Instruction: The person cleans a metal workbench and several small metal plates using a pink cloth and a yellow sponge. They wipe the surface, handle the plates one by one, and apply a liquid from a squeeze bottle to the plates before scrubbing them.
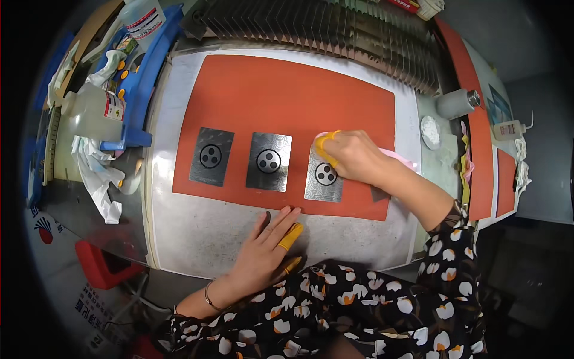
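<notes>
Right hand grip: the right hand [353, 154] is curled closed around a small pink cloth or pad [394, 157], with yellow finger cots [326, 146] on the fingertips; the cloth trails out toward the right behind the wrist.

What it touches: the fingertips press down on the far end of the right metal plate [323, 175], a grey patterned rectangle with a round black disc [326, 174] bearing three holes.

Plate direction from the grip: the plate lies directly under the fingertips and runs toward the near side; its long axis points far to near, the disc just near of the fingers.

Nearer hand: the right hand is on the plate; the left hand is well apart from it.

Right arm pose: the forearm comes in from the lower right, slanting up and left across the mat, wrist slightly raised.

Left hand: the left hand [266, 248] lies flat and open, holding nothing, fingers spread on the bare grey worktop [197, 233] just near of the mat edge, one yellow cot showing.

Other plates: a middle plate [268, 161] and a left plate [211, 157] lie in a row to the left, each apart from the next, untouched.

Surface: all three rest on an orange mat [287, 96].

Surroundings: clear plastic bottles [95, 110] and crumpled white tissue [98, 173] far left; a small grey canister [457, 103] at far right.
</notes>
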Action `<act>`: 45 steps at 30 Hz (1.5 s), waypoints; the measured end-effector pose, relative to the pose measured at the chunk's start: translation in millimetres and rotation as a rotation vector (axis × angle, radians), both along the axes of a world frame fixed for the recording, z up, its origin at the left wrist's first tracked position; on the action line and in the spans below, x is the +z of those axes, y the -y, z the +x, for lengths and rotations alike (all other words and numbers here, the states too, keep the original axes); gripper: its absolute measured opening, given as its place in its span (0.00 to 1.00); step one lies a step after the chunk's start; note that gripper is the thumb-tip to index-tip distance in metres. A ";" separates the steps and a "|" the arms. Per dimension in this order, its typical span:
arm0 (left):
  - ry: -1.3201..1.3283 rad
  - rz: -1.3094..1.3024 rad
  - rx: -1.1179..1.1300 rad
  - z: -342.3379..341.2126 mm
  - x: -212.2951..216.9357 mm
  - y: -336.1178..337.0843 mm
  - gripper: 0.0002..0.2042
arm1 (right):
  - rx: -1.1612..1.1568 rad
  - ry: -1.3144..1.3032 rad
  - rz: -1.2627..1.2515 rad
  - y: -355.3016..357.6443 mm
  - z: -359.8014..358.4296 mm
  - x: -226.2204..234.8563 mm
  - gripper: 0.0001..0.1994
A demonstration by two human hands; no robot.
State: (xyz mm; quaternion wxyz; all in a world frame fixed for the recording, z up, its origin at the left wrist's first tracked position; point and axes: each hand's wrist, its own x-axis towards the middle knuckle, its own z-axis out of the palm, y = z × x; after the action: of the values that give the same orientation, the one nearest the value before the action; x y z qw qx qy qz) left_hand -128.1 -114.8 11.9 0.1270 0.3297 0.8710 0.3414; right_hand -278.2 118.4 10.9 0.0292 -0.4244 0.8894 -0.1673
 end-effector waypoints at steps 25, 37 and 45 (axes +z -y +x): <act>-0.029 -0.041 0.025 4.2 -1.0 -5.1 0.26 | 0.014 0.130 0.123 13.2 74.7 -6.9 0.02; -0.001 0.443 0.274 -7.1 21.5 -24.1 0.30 | -0.334 1.664 -1.720 11.3 125.8 25.0 0.09; -0.052 0.371 0.253 -1.7 20.1 -47.6 0.21 | -0.729 1.119 -1.257 29.2 160.0 29.0 0.09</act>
State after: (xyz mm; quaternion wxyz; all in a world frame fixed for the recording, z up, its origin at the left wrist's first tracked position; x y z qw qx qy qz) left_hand -129.8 -67.2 32.0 -0.0022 0.2442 0.8306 0.5005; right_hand -118.2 89.2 39.9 0.1649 0.0878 0.5695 -0.8005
